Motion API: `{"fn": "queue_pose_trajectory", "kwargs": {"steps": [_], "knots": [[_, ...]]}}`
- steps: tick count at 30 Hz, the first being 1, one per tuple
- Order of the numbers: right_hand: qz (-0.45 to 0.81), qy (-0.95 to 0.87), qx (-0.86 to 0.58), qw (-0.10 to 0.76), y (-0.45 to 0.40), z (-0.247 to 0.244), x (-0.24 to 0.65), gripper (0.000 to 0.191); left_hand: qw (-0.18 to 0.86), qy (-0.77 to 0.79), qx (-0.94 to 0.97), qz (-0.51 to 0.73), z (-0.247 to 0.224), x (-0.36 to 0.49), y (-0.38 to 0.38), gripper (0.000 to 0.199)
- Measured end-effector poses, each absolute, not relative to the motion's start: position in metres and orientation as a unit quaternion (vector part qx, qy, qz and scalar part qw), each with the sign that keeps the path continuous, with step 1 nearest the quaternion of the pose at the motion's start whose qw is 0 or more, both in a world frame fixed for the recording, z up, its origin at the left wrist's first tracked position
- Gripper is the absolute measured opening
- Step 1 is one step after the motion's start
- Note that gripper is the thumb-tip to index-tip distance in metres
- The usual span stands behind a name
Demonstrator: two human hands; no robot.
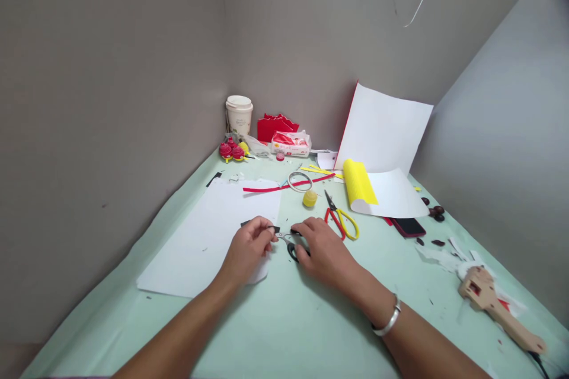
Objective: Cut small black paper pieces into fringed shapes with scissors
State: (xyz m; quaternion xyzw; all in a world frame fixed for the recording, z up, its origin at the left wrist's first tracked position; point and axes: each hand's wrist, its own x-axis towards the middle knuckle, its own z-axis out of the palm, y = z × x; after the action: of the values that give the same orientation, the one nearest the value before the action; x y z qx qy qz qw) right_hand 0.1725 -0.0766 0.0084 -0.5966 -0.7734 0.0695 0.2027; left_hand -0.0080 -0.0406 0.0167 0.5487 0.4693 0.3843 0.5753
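Observation:
My left hand is closed in a pinch on a small black strip, above the lower right part of a white sheet. Close on its right, my right hand has its fingers on the black handles of small scissors. The blades point left, toward my left fingertips, which partly hide them. Beyond my right hand lie scissors with red and yellow handles and a small yellow roll.
At the back stand a lidded cup, red and yellow balls and a tissue pack. A yellow corrugated roll, a phone and a glue gun lie on the right. Red strips cross behind a tape ring.

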Motion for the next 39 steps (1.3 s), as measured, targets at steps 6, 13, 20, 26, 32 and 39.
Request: {"fn": "queue_pose_trajectory", "kwargs": {"steps": [6, 13, 20, 26, 32, 39], "knots": [[0.119, -0.745, -0.573, 0.322, -0.076, 0.008, 0.168, 0.022, 0.563, 0.466, 0.57, 0.375, 0.016, -0.008, -0.04, 0.011], [0.295, -0.664, -0.554, 0.407, -0.077, 0.012, 0.158, 0.009, 0.527, 0.45, 0.643, 0.327, 0.013, -0.007, -0.046, 0.012], [0.339, -0.63, -0.556, 0.423, -0.077, 0.008, 0.157, 0.007, 0.563, 0.435, 0.622, 0.327, 0.011, -0.007, -0.043, 0.012], [0.322, -0.644, -0.545, 0.429, -0.078, 0.008, 0.158, 0.007, 0.634, 0.431, 0.554, 0.325, 0.012, -0.005, -0.042, 0.012], [0.31, -0.652, -0.543, 0.43, -0.078, 0.007, 0.158, 0.006, 0.669, 0.431, 0.502, 0.34, 0.014, -0.003, -0.044, 0.013], [0.294, -0.662, -0.535, 0.435, -0.078, 0.005, 0.157, 0.007, 0.659, 0.438, 0.502, 0.351, 0.02, -0.002, -0.048, 0.013]]}}
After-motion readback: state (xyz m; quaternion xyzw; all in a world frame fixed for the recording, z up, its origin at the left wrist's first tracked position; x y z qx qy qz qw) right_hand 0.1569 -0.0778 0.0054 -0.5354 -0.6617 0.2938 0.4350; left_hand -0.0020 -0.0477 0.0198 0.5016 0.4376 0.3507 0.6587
